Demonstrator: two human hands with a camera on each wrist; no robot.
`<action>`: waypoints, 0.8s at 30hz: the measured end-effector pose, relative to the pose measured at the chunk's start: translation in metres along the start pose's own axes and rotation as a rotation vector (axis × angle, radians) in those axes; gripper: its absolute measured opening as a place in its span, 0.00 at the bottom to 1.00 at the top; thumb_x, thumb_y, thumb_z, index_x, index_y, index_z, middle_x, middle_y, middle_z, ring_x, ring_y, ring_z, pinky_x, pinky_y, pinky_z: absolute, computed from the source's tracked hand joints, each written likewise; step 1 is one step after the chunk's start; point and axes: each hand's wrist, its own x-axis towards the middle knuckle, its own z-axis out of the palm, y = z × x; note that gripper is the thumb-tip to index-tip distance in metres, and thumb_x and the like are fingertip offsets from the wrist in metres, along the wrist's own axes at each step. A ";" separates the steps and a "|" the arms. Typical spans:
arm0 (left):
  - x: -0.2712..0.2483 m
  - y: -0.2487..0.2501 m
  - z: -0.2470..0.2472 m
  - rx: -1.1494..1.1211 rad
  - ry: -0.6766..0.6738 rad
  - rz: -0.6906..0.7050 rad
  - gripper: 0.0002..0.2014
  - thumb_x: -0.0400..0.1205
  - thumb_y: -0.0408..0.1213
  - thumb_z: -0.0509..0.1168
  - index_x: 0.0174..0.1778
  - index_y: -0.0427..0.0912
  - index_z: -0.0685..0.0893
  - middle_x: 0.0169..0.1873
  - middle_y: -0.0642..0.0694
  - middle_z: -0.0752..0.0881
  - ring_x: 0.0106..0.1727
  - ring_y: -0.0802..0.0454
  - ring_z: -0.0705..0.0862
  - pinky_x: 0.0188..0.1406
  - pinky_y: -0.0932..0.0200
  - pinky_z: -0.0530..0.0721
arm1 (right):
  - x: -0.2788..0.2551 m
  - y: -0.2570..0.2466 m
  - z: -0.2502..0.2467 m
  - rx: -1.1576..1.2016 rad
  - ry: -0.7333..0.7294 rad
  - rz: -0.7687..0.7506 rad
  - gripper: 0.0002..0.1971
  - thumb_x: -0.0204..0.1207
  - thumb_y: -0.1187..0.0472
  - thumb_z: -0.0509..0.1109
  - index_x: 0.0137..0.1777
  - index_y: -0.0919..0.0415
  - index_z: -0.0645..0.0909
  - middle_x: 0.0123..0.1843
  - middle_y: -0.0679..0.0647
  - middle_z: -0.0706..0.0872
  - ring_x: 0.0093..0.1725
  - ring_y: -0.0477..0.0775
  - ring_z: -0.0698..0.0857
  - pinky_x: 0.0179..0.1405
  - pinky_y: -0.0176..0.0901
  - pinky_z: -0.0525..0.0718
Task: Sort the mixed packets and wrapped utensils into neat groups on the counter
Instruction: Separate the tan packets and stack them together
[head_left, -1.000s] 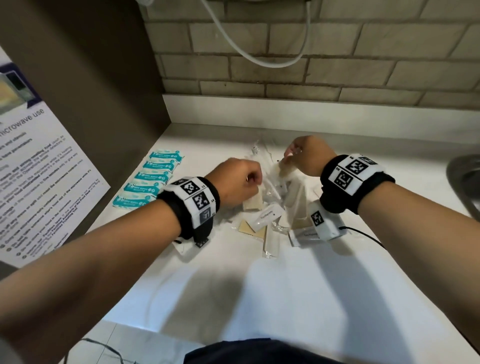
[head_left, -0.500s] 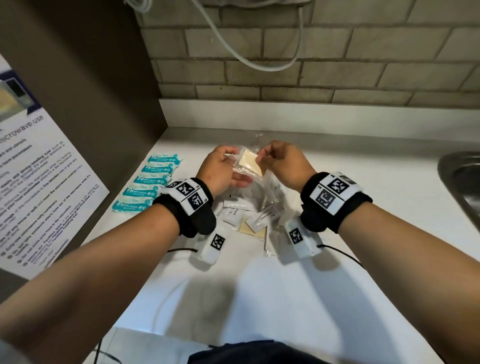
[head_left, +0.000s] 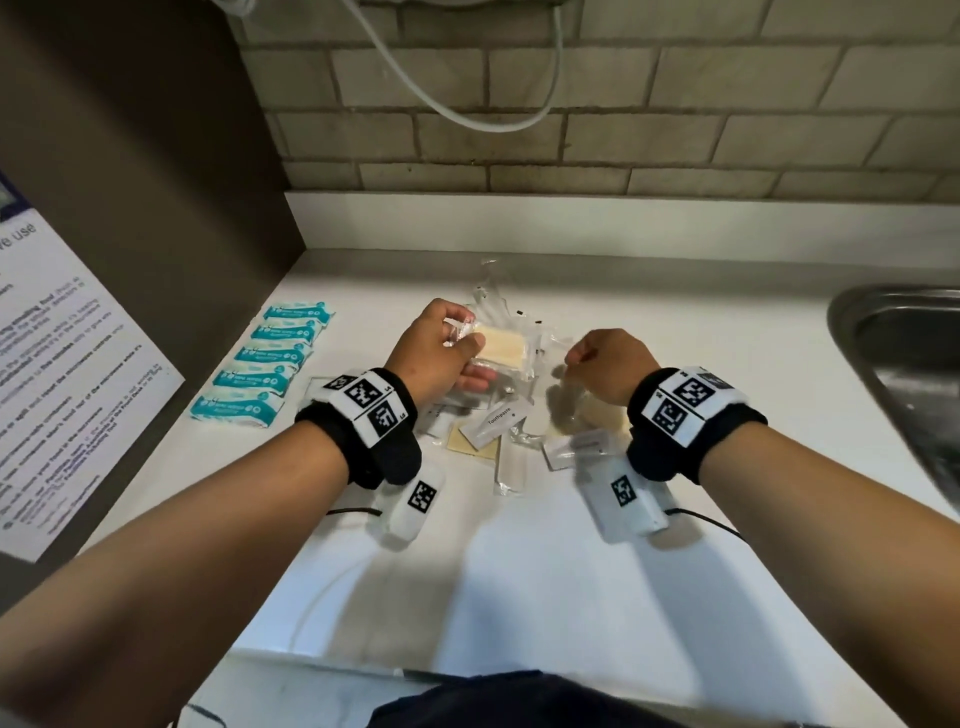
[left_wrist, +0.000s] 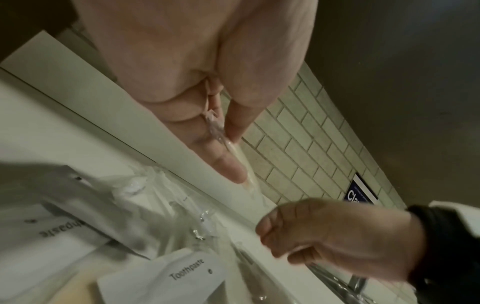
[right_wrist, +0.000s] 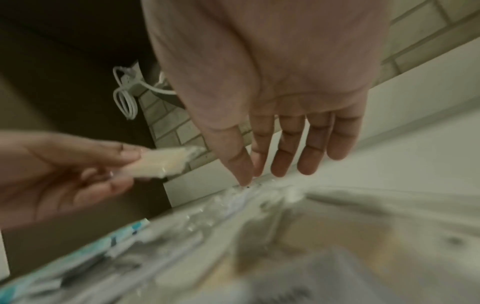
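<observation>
Left hand (head_left: 439, 348) is raised over the counter (head_left: 571, 571), thumb and fingers (left_wrist: 228, 162) pinching a clear-wrapped cream packet (head_left: 501, 347) by its edge; packet is off the surface, above the pile. In the right wrist view the same packet (right_wrist: 161, 164) sticks out from the left fingertips.

Right hand (head_left: 608, 371) hovers at 3 o'clock of the left, just apart, over the mixed pile (head_left: 498, 431). Holds nothing. Right wrist view shows its fingers (right_wrist: 285, 148) relaxed, near straight, pointing down at the clear wrappers; head view makes them look loosely curled.

Pile sits mid-counter between the wrists: white toothpaste sachet (head_left: 496, 421) on top of a tan flat packet (head_left: 470, 444), a clear-wrapped utensil (head_left: 511, 465) at 6 o'clock of it, another white sachet (head_left: 576, 447) under the right wrist, loose clear wrappers (head_left: 493, 296) at 12 o'clock.

Sorted group: five teal packets (head_left: 265, 364) in a slanted row at 9 o'clock of the pile, well apart from it, along the dark cabinet side (head_left: 156, 182).

Sink (head_left: 904, 364) at 3 o'clock edge. White cable (head_left: 467, 114) hangs on the brick wall (head_left: 675, 104). Printed notice (head_left: 62, 374) at far 9 o'clock.
</observation>
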 end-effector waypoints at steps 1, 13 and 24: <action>0.000 0.001 0.002 -0.003 0.004 0.005 0.09 0.86 0.29 0.62 0.58 0.43 0.73 0.56 0.37 0.82 0.38 0.37 0.90 0.41 0.37 0.90 | -0.003 0.007 0.000 -0.082 -0.005 0.021 0.09 0.76 0.60 0.71 0.54 0.60 0.86 0.55 0.55 0.89 0.55 0.57 0.86 0.55 0.46 0.84; -0.009 0.001 0.019 -0.034 0.049 0.038 0.12 0.85 0.27 0.62 0.63 0.38 0.72 0.60 0.34 0.80 0.31 0.47 0.90 0.32 0.54 0.91 | -0.012 0.025 0.004 -0.414 -0.058 0.009 0.17 0.79 0.63 0.63 0.67 0.62 0.77 0.65 0.61 0.83 0.64 0.63 0.82 0.62 0.51 0.83; -0.007 -0.001 0.008 -0.039 0.072 0.042 0.12 0.85 0.27 0.62 0.63 0.39 0.72 0.58 0.36 0.79 0.31 0.47 0.90 0.29 0.59 0.90 | -0.019 -0.003 -0.009 -0.342 -0.356 -0.268 0.14 0.73 0.70 0.69 0.56 0.56 0.82 0.50 0.45 0.81 0.51 0.49 0.78 0.36 0.30 0.73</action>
